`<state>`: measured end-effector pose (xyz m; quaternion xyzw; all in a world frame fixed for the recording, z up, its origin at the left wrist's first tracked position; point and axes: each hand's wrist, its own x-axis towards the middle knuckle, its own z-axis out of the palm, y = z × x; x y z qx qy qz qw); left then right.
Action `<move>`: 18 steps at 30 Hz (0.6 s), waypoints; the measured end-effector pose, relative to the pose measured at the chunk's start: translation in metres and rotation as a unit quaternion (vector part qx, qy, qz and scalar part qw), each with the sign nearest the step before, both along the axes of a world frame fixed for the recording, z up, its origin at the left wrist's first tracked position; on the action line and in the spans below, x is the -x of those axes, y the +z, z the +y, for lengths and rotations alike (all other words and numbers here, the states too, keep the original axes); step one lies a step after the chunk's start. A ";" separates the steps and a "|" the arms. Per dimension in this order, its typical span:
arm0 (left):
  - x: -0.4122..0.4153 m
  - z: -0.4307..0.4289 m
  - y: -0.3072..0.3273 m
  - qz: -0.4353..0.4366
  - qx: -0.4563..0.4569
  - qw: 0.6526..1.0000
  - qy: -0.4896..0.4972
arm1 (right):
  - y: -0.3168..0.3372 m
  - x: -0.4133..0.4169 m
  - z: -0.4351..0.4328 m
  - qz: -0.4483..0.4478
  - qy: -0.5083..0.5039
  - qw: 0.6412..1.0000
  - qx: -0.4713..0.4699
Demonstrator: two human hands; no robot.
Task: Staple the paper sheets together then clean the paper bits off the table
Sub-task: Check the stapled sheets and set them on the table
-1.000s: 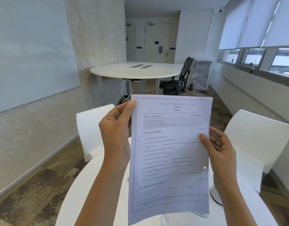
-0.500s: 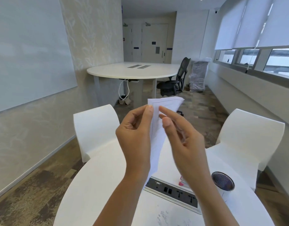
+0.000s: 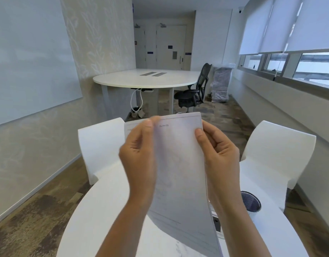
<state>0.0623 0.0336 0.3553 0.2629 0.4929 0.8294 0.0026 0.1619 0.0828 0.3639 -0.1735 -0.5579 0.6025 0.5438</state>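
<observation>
I hold the white paper sheets [image 3: 178,164] upright above the round white table [image 3: 104,201]. Their faint printed side faces me, and the lower part curves toward the table. My left hand [image 3: 139,158] pinches the upper left of the sheets, thumb in front near the top edge. My right hand [image 3: 219,158] grips the right edge, thumb on the front. A second sheet edge [image 3: 134,125] shows behind my left hand. No stapler or paper bits are visible; the sheets hide much of the tabletop.
A small cup with a dark mesh top [image 3: 251,201] stands on the table at right, beside a power socket panel [image 3: 217,225] partly hidden by the sheets. Two white chairs [image 3: 100,145] [image 3: 275,154] stand beyond the table. Farther off are another table [image 3: 147,80] and a black office chair [image 3: 193,91].
A second ago the sheets faced me flat with printed questions. Half a second ago they were turned edge-on between my hands. Now a paler side faces me, and both hands grip near the top.
</observation>
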 end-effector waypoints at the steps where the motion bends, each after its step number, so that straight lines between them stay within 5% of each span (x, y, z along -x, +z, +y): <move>1: 0.010 -0.001 -0.002 -0.015 -0.001 1.000 0.018 | 0.000 -0.002 0.001 0.012 0.010 1.000 0.026; 5: 0.051 -0.004 -0.019 -0.093 0.081 0.992 0.023 | 0.000 -0.007 0.006 0.031 0.058 0.994 0.086; 9: 0.074 -0.007 -0.032 -0.169 0.180 0.960 -0.129 | 0.000 -0.008 0.008 0.034 0.092 0.990 0.102; 18: 0.079 -0.018 -0.032 -0.196 0.097 0.969 -0.116 | -0.001 -0.009 0.012 0.009 0.068 0.993 0.093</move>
